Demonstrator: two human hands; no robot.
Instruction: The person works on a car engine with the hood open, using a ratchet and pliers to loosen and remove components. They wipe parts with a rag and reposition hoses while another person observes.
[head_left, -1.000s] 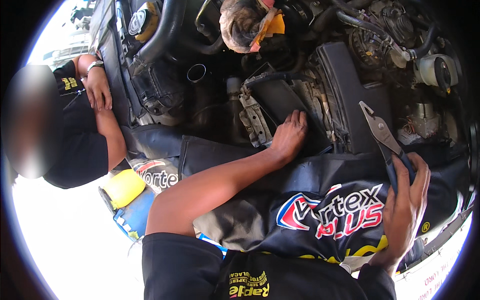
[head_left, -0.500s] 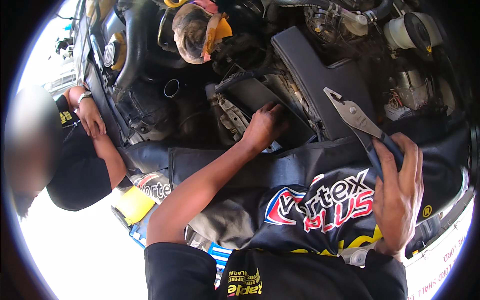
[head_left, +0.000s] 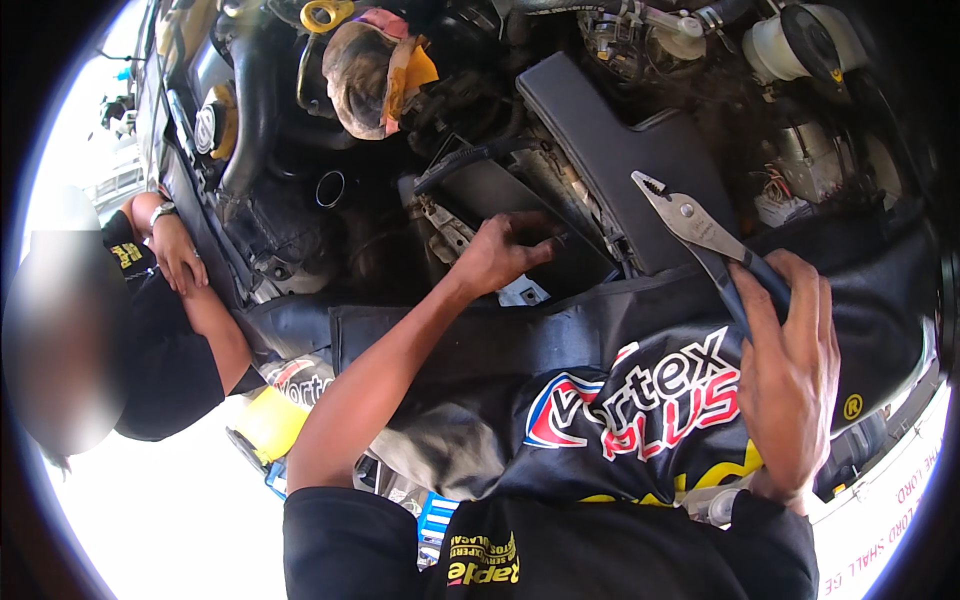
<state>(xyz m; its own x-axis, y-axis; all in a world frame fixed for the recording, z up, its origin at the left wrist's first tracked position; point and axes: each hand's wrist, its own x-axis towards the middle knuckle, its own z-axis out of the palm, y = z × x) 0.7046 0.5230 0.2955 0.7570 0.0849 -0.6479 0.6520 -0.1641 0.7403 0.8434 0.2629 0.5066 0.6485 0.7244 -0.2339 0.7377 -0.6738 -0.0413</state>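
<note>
My left hand [head_left: 500, 255] is over a flat black tray-like part [head_left: 492, 192] in the engine bay. Its thumb and forefinger come together, and whatever may be between their tips is too small to make out. My right hand [head_left: 795, 370] is closed round the dark handles of slip-joint pliers [head_left: 690, 215]. Their metal jaws point up and left, slightly apart, in front of a black plastic cover [head_left: 625, 160]. A pale metal bracket [head_left: 445, 222] runs along the left side of the tray-like part, and a light metal piece [head_left: 524, 292] shows below my left hand.
A black fender cover [head_left: 460, 345] drapes the car's near edge. At the left, another person's forearm [head_left: 210, 325] rests by the bay. A dirty cloth-like wrapping [head_left: 362, 85] sits at the back, hoses [head_left: 250, 110] run left, and a white reservoir [head_left: 785, 50] stands far right.
My left hand has pulled back slightly left and lower, showing its thumb and forefinger. The pliers stay in my right hand. The view has shifted slightly.
</note>
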